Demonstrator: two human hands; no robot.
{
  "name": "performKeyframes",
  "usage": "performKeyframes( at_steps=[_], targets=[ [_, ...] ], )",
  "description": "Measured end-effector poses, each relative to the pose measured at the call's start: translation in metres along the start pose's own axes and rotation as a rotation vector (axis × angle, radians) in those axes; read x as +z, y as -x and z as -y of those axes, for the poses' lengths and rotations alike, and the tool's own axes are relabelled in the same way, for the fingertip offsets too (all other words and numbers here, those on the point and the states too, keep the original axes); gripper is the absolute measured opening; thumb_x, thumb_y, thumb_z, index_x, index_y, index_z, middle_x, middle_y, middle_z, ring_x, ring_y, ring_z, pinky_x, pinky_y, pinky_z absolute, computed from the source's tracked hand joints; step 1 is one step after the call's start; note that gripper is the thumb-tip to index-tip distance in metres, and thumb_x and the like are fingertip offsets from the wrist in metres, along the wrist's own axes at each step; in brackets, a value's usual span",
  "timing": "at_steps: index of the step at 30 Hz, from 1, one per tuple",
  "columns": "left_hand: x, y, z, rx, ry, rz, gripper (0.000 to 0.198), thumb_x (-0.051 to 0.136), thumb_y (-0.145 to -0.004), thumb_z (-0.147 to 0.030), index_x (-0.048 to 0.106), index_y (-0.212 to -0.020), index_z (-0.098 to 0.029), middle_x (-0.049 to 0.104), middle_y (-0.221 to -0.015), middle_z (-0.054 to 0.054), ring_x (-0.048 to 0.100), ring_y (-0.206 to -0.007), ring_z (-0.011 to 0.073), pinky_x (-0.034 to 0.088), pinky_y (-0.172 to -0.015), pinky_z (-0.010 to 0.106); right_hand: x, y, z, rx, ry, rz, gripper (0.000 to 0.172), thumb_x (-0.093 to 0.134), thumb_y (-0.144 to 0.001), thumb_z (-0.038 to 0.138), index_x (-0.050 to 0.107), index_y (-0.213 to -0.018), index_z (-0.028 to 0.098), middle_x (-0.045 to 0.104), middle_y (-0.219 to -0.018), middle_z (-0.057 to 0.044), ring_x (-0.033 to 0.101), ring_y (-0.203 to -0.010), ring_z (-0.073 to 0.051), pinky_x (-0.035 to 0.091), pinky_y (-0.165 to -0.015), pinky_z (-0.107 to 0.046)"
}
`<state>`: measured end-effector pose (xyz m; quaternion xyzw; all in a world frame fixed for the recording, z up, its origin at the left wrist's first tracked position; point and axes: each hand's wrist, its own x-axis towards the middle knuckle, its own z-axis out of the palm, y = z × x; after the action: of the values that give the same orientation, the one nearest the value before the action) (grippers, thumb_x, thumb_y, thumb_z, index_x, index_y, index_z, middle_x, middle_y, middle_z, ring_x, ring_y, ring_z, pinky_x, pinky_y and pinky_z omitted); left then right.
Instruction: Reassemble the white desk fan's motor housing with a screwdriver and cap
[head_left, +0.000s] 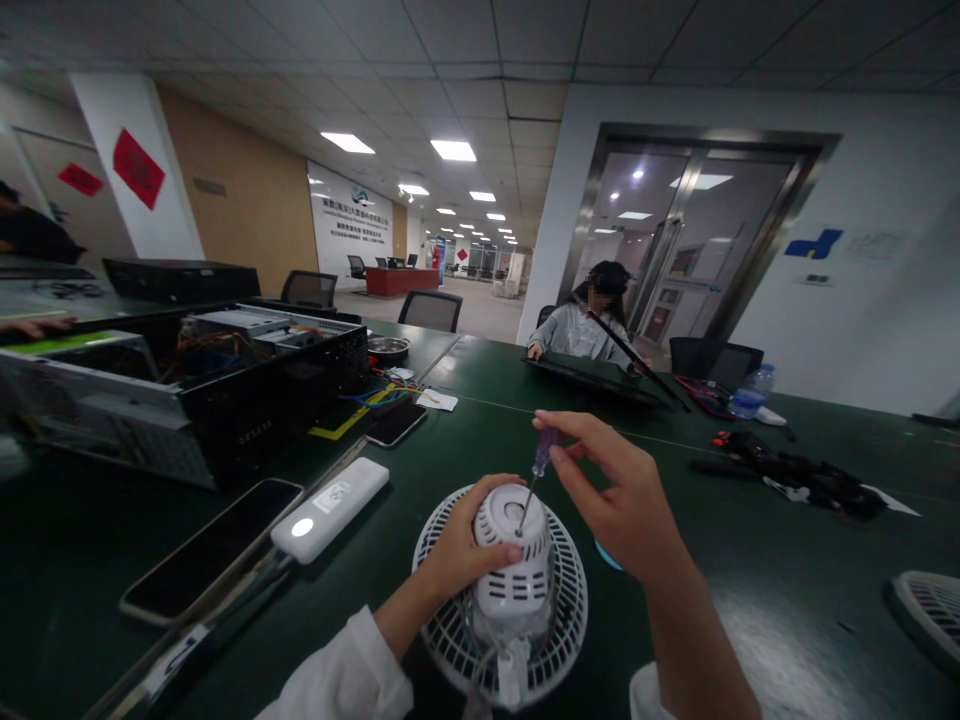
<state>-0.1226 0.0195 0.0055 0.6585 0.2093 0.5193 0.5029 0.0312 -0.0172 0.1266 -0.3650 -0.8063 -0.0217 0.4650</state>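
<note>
Green bench [720,540] carries everything. PC case [247,425] sits open on the left, its insides showing; well apart from the hands, no part in the work here. Across the bench, a person [589,325] has a hand at a dark panel [600,382].

Fan [517,595] lies on the bench right in front of the wearer, back upward. Grille [576,570] underneath, housing [516,578] on top. Another slatted white piece [930,605] at the right edge, cut off by the frame; can't tell whether it belongs to this fan.

Left hand [466,548]: fingers wrapped on the housing, thumb on the near side, the others round the far side, steadying it by the look of it. Right hand [611,490]: thumb and index finger pinched together on the screwdriver handle, arm clear of the fan.

Phone [214,545] and lit white box [330,512] lie left of the fan, both untouched.

Screwdriver [543,452] is tilted, shaft running down to a recess [518,532] in the housing top. Can't tell if the tip is seated or turning anything.

Progress, my read: mid-work on one fastening point. Done: fan placed back up, tool brought to the recess. Left: housing is on, not opened; no loose screw visible near it, so screw state unclear.
</note>
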Motion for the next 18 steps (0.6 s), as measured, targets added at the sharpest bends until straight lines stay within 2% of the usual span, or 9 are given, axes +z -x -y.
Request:
performKeyframes(
  at_steps=[2, 6, 8, 14, 18],
  targets=[
    [0.0003, 0.0001, 0.0006, -0.004, 0.005, 0.0, 0.067, 0.073, -0.06, -0.05, 0.05, -0.116, -0.02, 0.056, -0.111, 0.007, 0.054, -0.099, 0.0247, 0.041, -0.087, 0.033, -0.002, -0.0003, 0.0037, -0.047, 0.009, -0.002, 0.027, 0.045, -0.085, 0.013, 0.056, -0.109, 0.022, 0.064, -0.101, -0.005, 0.06, -0.091, -0.016, 0.051, -0.07, -0.029],
    [0.0009, -0.0001, 0.001, -0.006, 0.018, -0.007, 0.066, 0.073, -0.06, -0.049, 0.05, -0.115, -0.02, 0.057, -0.108, 0.006, 0.055, -0.096, 0.0235, 0.042, -0.085, 0.032, 0.0003, -0.0013, 0.0087, -0.09, 0.025, -0.044, 0.023, 0.051, -0.083, 0.014, 0.058, -0.104, 0.019, 0.063, -0.088, -0.004, 0.058, -0.072, -0.012, 0.049, -0.061, -0.025],
    [0.0012, 0.0, 0.0006, -0.004, 0.019, -0.016, 0.067, 0.073, -0.06, -0.05, 0.05, -0.115, -0.02, 0.057, -0.108, 0.006, 0.055, -0.096, 0.0237, 0.042, -0.084, 0.032, 0.0028, -0.0018, 0.0093, -0.097, 0.036, -0.067, 0.02, 0.054, -0.082, 0.015, 0.059, -0.101, 0.018, 0.061, -0.083, -0.003, 0.056, -0.068, -0.012, 0.048, -0.059, -0.024],
    [0.0025, 0.0015, 0.0003, -0.004, -0.017, -0.037, 0.068, 0.073, -0.059, -0.051, 0.051, -0.115, -0.019, 0.057, -0.113, 0.007, 0.054, -0.1, 0.0253, 0.041, -0.089, 0.035, 0.0042, -0.0013, 0.0073, -0.07, 0.026, -0.063, 0.029, 0.045, -0.086, 0.013, 0.056, -0.112, 0.022, 0.065, -0.096, -0.004, 0.06, -0.088, -0.014, 0.049, -0.074, -0.028],
    [0.0035, 0.0022, 0.0, -0.01, -0.013, -0.046, 0.068, 0.073, -0.059, -0.051, 0.051, -0.115, -0.019, 0.057, -0.113, 0.008, 0.055, -0.099, 0.0254, 0.042, -0.089, 0.035, 0.0053, -0.0016, 0.0076, -0.059, 0.074, -0.112, 0.02, 0.054, -0.084, 0.019, 0.06, -0.102, 0.018, 0.063, -0.08, -0.003, 0.057, -0.067, -0.013, 0.048, -0.062, -0.026]
  ],
)
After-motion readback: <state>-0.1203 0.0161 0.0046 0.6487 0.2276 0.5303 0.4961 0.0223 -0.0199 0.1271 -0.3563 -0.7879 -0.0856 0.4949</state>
